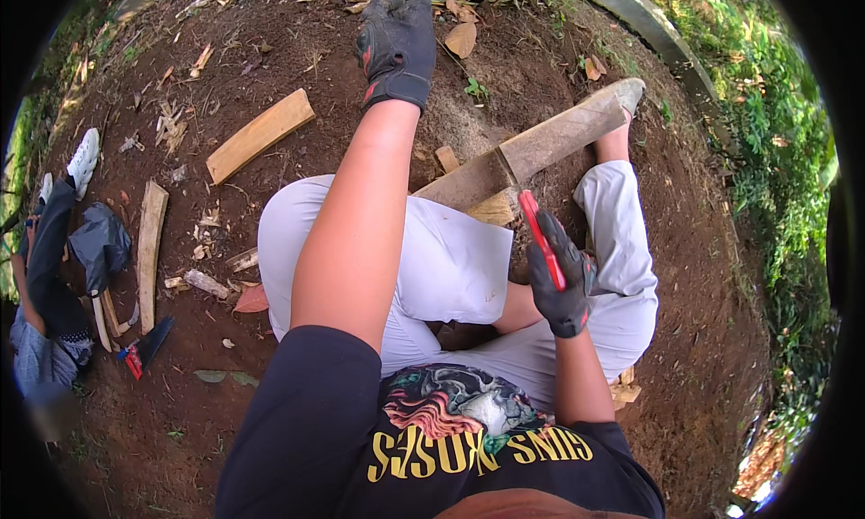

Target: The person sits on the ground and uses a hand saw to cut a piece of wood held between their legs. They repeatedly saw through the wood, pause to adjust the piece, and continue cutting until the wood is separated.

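Observation:
My left hand [396, 50], in a black glove with red trim, reaches far forward above the soil near the leaves. Its fingers look curled, and whatever they may hold is hidden. My right hand [560, 276], gloved alike, is closed around the red handle of a handsaw [539, 240]. The saw is seen nearly edge-on, its thin dark blade set across a long weathered plank [563, 143]. That plank slants from beside my bent knee up to my foot at the right. A lighter wood block [493, 209] lies under its near part, and a small wood piece [447, 159] touches its far side.
A pale board [261, 136] lies left of my arm. Farther left are a curved wood strip [151, 258], another red-handled saw [144, 348], a dark plastic bag [100, 240] and another person's legs [50, 249]. Wood chips dot the soil. A concrete edge [644, 23] borders the greenery.

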The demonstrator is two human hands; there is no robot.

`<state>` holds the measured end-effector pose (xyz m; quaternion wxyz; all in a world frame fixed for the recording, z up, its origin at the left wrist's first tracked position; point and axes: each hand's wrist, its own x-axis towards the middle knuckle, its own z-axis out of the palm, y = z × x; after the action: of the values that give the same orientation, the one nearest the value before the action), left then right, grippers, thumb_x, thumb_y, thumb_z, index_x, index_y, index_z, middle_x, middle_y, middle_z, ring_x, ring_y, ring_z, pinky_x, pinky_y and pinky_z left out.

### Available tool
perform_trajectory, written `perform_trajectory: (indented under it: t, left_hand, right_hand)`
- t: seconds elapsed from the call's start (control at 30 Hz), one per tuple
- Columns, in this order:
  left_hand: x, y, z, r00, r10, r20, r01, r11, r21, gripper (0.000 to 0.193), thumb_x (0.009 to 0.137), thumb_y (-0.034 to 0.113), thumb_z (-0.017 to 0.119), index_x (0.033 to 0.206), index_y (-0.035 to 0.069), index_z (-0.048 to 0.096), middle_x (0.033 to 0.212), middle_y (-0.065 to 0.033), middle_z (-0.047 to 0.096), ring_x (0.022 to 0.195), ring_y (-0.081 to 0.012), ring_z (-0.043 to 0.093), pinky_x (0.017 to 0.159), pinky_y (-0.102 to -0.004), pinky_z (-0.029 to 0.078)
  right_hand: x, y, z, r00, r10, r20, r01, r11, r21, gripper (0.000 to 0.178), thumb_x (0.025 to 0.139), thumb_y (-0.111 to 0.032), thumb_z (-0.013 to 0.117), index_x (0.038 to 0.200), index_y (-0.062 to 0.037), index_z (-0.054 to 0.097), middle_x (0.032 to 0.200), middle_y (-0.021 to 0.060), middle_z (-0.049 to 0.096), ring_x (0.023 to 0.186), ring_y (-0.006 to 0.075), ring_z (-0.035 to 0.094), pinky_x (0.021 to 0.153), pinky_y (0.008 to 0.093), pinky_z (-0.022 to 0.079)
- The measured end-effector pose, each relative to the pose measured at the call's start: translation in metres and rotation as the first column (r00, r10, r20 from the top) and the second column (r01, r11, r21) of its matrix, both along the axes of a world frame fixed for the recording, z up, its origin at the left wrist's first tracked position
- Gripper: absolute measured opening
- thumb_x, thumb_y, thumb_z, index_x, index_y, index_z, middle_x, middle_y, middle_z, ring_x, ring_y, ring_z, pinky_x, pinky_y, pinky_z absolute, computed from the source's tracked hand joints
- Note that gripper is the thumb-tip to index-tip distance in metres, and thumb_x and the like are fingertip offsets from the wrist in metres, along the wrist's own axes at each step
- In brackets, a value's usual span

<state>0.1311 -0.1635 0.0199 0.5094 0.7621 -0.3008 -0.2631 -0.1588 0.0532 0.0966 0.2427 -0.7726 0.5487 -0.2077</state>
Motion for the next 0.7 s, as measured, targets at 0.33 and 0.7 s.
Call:
perform_trajectory:
  t: [0.33, 0.7]
  left_hand:
    - [0.016, -0.005, 0.009, 0.999, -0.052, -0.002, 0.052, 0.999, -0.013, 0.052, 0.104, 0.046, 0.062, 0.125, -0.002, 0.067, 0.109, -0.0272, 0.075, 0.104, -0.0451, 0.073, 0.09, -0.0521, 0.056]
    - [0.0, -0.003, 0.016, 0.996, -0.021, -0.084, 0.021, 1.0, -0.009, 0.045, 0.102, 0.041, 0.066, 0.117, -0.002, 0.067, 0.1, -0.026, 0.076, 0.097, -0.0439, 0.075, 0.085, -0.0524, 0.057]
  right_hand:
    - [0.048, -0.073, -0.049, 0.968, -0.199, 0.155, 0.175, 0.972, 0.157, 0.047, 0.096, -0.01, 0.076, 0.139, 0.0067, 0.068, 0.131, 0.0265, 0.075, 0.118, 0.0351, 0.076, 0.101, 0.043, 0.059]
    - [0.012, -0.036, 0.032, 0.973, -0.205, -0.106, 0.223, 0.953, 0.207, 0.056, 0.094, -0.023, 0.074, 0.141, 0.0075, 0.068, 0.135, 0.0225, 0.074, 0.117, 0.029, 0.074, 0.104, 0.0418, 0.056]
